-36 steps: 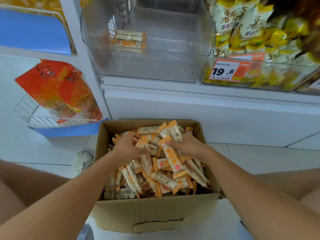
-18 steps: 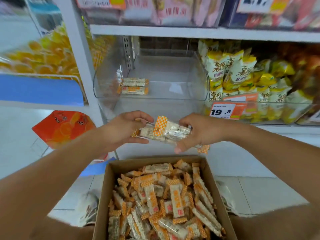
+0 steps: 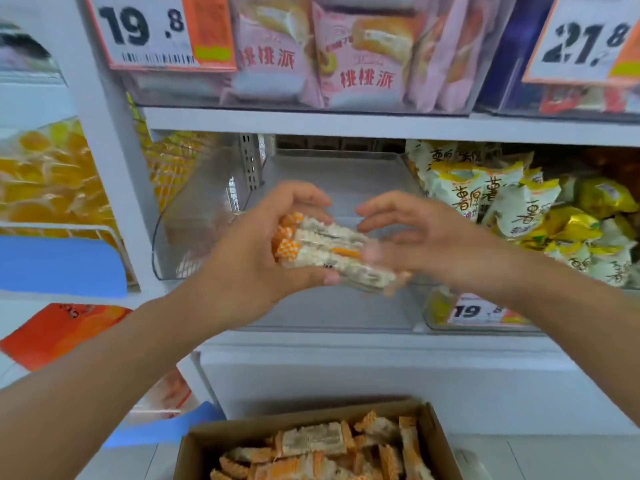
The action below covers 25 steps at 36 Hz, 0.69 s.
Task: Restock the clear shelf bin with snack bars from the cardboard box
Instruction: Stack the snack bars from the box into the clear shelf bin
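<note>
A bundle of snack bars is held up in front of the clear shelf bin, at the height of its open mouth; delivery step judged to be in hand, bars not yet set down. The bin's floor is seen mostly bare. The left hand is wrapped around the bundle's orange-ended side, thumb underneath, fingers curled over the top. The right hand is blurred; its fingers are spread and loosely bent at the bundle's other end, touching it, a firm grip not made out. Both forearms are extended forward and upward. Next move judged to call for carrying the bundle over the bin's front lip and laying it flat inside. The cardboard box stands below on the floor, well stocked with bars.
</note>
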Each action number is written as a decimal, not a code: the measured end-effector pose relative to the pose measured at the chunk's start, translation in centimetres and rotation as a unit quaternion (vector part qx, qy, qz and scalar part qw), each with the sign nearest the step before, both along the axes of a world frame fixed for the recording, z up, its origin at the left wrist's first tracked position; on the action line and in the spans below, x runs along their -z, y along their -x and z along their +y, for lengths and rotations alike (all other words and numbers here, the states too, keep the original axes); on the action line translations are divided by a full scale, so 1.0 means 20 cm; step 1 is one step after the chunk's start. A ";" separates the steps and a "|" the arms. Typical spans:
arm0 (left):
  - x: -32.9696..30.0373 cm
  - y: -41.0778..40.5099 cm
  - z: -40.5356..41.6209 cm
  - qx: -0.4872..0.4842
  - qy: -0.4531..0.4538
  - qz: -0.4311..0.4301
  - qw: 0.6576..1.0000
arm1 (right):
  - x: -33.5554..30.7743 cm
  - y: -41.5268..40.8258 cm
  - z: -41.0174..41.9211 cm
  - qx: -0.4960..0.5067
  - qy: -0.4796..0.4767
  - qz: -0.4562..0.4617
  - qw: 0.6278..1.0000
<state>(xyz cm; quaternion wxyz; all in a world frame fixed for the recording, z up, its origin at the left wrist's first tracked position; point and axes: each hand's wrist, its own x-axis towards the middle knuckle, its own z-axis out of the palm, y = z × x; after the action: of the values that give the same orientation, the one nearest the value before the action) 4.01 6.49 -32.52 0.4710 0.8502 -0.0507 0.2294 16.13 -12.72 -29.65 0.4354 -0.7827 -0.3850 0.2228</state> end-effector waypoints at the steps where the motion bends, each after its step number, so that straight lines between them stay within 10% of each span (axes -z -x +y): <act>1: 0.00 -0.01 0.02 -0.002 -0.028 -0.017 0.999 | -0.01 -0.03 0.00 0.014 -0.032 0.084 0.996; 7: -0.02 -0.03 0.09 0.000 -0.306 -0.135 0.942 | 0.02 -0.13 0.09 0.003 -0.067 0.310 0.948; 15: 0.03 -0.07 0.16 -0.002 -0.382 -0.153 0.911 | 0.05 -0.15 0.16 -0.025 -0.060 0.376 0.925; 20: 0.07 -0.07 0.23 -0.096 -0.301 -0.105 0.943 | 0.07 -0.12 0.21 0.006 -0.155 0.330 0.931; 25: 0.06 -0.03 0.20 -0.069 0.104 0.095 0.988 | 0.15 -0.10 0.23 0.045 -0.214 0.124 0.968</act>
<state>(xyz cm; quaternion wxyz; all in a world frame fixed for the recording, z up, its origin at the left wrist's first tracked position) 4.57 10.53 -33.72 0.5425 0.8162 0.0770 0.1830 18.10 -8.04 -32.67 0.6467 -0.6539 -0.3312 0.2110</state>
